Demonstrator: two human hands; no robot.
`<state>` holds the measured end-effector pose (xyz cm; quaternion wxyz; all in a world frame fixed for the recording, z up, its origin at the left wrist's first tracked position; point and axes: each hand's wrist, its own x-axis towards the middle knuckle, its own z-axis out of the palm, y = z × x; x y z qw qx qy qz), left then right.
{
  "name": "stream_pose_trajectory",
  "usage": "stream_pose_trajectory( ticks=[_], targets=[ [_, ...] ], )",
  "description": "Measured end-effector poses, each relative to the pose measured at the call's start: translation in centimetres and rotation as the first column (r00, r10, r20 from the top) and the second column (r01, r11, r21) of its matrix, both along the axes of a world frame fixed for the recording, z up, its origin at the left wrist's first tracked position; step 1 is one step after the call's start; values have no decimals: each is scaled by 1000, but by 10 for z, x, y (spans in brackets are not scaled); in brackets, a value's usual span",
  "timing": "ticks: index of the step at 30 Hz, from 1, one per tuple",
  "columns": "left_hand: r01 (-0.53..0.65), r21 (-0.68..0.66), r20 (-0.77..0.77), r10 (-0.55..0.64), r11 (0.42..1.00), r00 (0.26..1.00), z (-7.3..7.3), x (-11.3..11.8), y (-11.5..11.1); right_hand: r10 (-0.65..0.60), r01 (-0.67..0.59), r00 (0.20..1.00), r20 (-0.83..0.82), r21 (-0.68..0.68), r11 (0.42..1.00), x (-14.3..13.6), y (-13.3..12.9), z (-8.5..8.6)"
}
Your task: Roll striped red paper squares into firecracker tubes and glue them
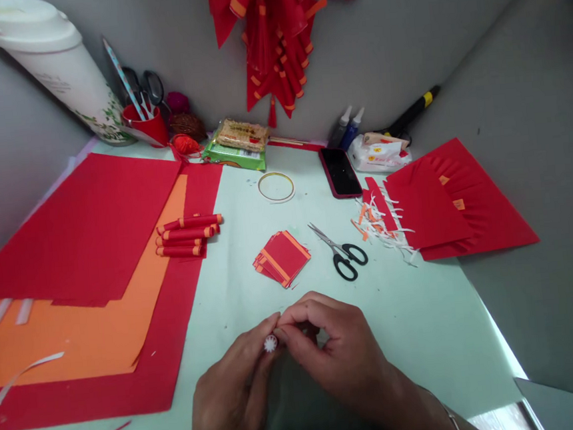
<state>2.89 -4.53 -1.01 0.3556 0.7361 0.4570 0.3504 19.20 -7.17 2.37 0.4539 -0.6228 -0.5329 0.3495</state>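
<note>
My left hand (236,387) is closed around a small round piece with a white, star-patterned end (270,343). The fingers hide the rest of it. My right hand (335,344) meets it from the other side, thumb and forefinger pinched at the edge of that piece. What exactly lies in this pinch is hidden. Just beyond the hands is a stack of small red paper pieces with orange strips (283,259). Black-handled scissors (342,250) lie to its right. Rolled red paper tubes with orange ends (188,237) are piled at the left.
Large red sheets (81,226) and orange paper (101,338) cover the left side. A tape ring (276,186), a phone (340,172) and paper scraps (382,223) lie farther back. A white tumbler (53,68) stands back left; red paper decorations (276,48) hang on the wall.
</note>
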Motion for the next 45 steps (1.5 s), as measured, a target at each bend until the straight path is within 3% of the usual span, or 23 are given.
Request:
stream_pose_trajectory(
  ticks=[3, 8, 21, 29, 45],
  targets=[
    [54, 174, -60, -44, 983, 997, -4, -1, 1, 3, -3, 1000, 14, 2, 1000, 0, -1, 0],
    [87, 274, -135, -52, 958, 990, -5, -1, 2, -15, 15, 1000, 14, -12, 1000, -2, 0, -1],
    [92, 279, -183, -41, 956, 982, -2, 1, 3, -47, 45, 998, -29, -73, 996, -5, 0, -3],
    [106, 314, -178, -51, 944, 983, -5, -1, 2, 22, -39, 996, -87, -197, 980, 4, 4, 2],
    [148, 263, -163, -107, 954, 981, -2, 3, 3, 17, -33, 996, -90, -182, 983, 5, 8, -5]
  ],
)
